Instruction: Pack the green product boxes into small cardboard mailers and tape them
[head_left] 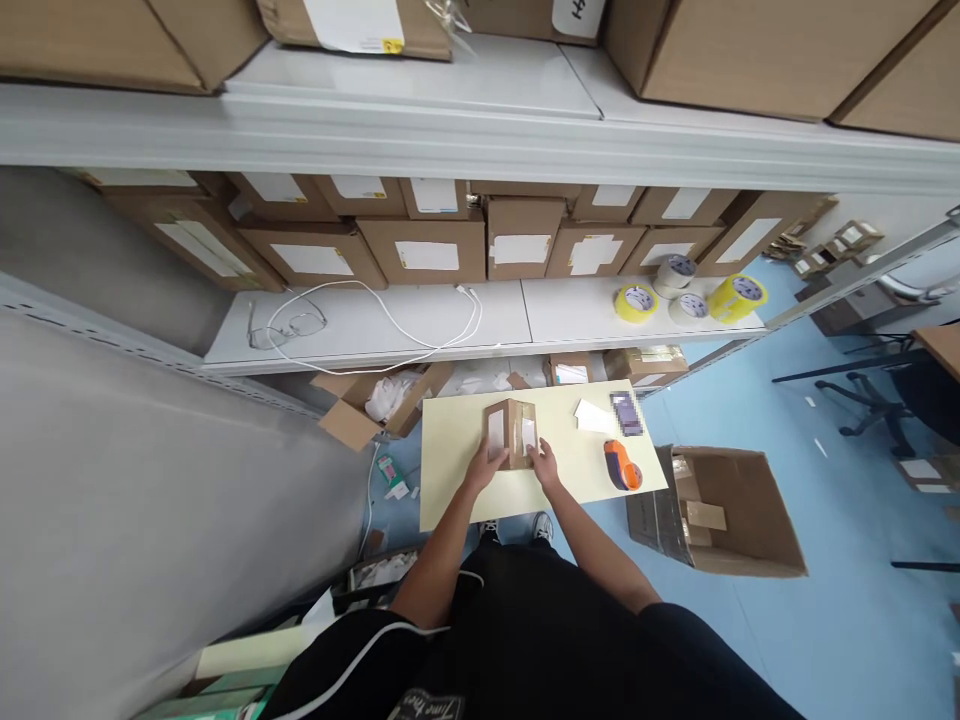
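A small brown cardboard box [513, 440] rests on the pale yellow tabletop [450, 430] in front of me. It bears a white label on one face and a white slip with clear tape on another. My left hand [484, 467] grips its near left corner, fingers partly hidden. At the near right corner, my right hand [545, 465] holds the box, its thumb by the white slip. To the right lie white paper slips [592, 416], a pixelated dark purple item [626, 413] and an orange and purple tape dispenser [622, 466].
Behind the table, a shelf [487, 315] carries labelled boxes, a white cable [352, 372], glasses [289, 327] and several tape rolls [636, 303]. An open carton [750, 510] stands on the floor at right. Another open box [352, 425] is at the back left.
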